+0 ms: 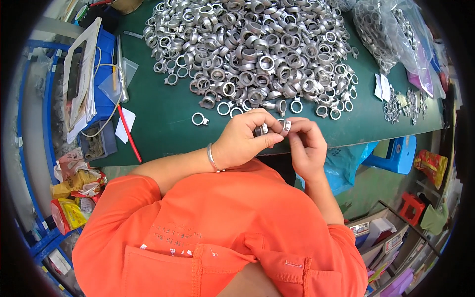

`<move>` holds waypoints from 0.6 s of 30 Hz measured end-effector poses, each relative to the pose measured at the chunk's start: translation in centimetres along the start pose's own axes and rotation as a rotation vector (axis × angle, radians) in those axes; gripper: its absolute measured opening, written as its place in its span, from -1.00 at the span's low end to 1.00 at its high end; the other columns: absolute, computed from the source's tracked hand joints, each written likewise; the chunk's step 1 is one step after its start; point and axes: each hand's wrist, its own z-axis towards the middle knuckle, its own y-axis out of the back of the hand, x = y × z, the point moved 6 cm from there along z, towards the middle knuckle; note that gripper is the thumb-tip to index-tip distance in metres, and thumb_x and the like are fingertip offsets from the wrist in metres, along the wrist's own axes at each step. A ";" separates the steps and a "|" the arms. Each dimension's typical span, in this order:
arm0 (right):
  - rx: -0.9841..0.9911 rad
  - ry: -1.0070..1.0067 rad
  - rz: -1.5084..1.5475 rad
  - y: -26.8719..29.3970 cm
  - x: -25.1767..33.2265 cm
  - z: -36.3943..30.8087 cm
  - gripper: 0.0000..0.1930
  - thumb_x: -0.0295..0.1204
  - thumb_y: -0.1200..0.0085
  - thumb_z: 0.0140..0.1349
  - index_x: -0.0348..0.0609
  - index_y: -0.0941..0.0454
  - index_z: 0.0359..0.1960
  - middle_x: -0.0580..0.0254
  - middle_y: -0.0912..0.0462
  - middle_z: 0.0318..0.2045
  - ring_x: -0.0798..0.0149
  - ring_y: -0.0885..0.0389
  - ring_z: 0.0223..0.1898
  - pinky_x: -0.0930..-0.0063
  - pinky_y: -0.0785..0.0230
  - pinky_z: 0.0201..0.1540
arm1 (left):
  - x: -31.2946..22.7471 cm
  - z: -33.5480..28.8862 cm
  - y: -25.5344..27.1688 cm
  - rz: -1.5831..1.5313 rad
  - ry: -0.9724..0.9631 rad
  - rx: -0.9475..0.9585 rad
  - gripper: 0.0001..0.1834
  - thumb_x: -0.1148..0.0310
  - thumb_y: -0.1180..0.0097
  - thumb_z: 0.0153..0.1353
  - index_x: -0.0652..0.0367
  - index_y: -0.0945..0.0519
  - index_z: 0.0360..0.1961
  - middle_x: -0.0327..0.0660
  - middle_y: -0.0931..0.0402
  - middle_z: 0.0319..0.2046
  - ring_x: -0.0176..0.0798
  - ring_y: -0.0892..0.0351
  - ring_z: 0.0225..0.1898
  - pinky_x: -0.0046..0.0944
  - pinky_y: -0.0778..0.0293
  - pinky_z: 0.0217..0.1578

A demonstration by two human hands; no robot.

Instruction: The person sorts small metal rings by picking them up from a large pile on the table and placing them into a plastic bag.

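My left hand (246, 136) is closed around a grey metal ring (261, 129) with a small lug, held above the table's near edge. A second metal ring (286, 126) sits between the fingertips of both hands. The thumb and fingers of my right hand (308, 144) pinch it from the right side; its lower part is hidden by fingers. Just beyond my hands spreads a large heap of similar rings (252, 44), tumbled over one another. A single ring (199, 119) lies apart, to the left of my hands.
The green table (163, 123) carries a red pen (129, 134) and a blue holder (105, 74) with papers on the left. At the right are a plastic bag of rings (378, 34) and small metal parts (403, 105). Below stands a blue stool (398, 154).
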 end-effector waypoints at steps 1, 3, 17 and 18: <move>-0.001 -0.002 0.001 0.0 0.1 0.0 -0.83 -0.75 0.13 0.12 -0.29 -0.42 -0.28 0.16 -0.54 -0.31 0.37 -0.51 -0.30 0.56 -0.38 -0.26 | 0.2 0.0 0.0 0.000 0.002 0.000 -0.92 0.54 -0.16 0.07 0.24 -0.56 -0.36 -0.29 -0.46 -0.36 -0.54 -0.43 -0.50 -0.56 -0.34 -0.56; -0.029 -0.240 0.180 0.0 -1.1 0.0 -0.83 -0.69 0.23 0.22 -0.33 -0.39 -0.20 0.19 -0.52 -0.29 0.45 -0.49 -0.31 0.60 -0.37 -0.28 | -0.5 0.0 0.1 0.115 -0.156 0.011 -0.91 0.56 -0.16 0.05 0.23 -0.56 -0.37 -0.27 -0.46 -0.35 -0.51 -0.44 -0.50 -0.54 -0.35 -0.53; 0.042 -0.229 0.521 -0.3 -1.1 0.0 -0.71 -0.59 -0.04 0.15 -0.34 -0.39 -0.07 0.09 -0.53 -0.22 0.34 -0.52 -0.21 0.52 -0.39 -0.12 | 0.1 -0.1 0.3 0.038 -0.061 -0.060 -0.86 0.52 -0.16 0.06 0.24 -0.49 -0.32 -0.28 -0.47 -0.46 -0.50 -0.40 -0.50 -0.52 -0.30 -0.55; 0.059 -0.203 0.601 0.0 -1.4 0.0 -0.64 -0.72 -0.08 0.03 -0.34 -0.38 -0.09 -0.05 -0.49 -0.10 0.24 -0.50 -0.10 0.42 -0.38 -0.03 | 0.8 -0.2 0.4 -0.083 0.073 -0.077 -0.85 0.50 -0.14 0.09 0.25 -0.46 -0.31 -0.27 -0.47 -0.46 -0.51 -0.39 -0.54 -0.54 -0.29 -0.59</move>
